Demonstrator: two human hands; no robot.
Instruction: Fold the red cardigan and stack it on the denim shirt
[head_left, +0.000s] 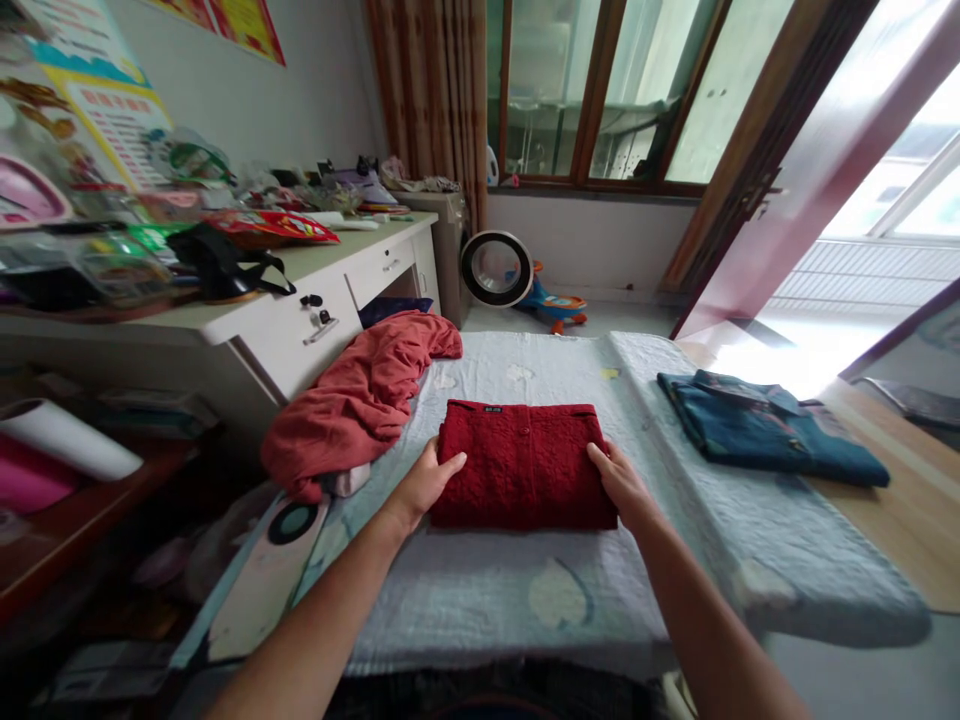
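A dark red garment, folded into a neat rectangle, lies on the pale blue blanket in front of me. A small dark label and a button show near its far edge. My left hand grips its left side, thumb on top and fingers hidden beneath. On the opposite side my right hand holds it the same way. Left of it lies a crumpled coral-red cloth. Folded blue denim clothing rests to the right.
A cluttered white desk runs along the left wall. Beyond the blanket stand a washing machine with its round door open and a blue-orange ride-on toy. A wooden board lies at right, near an open door.
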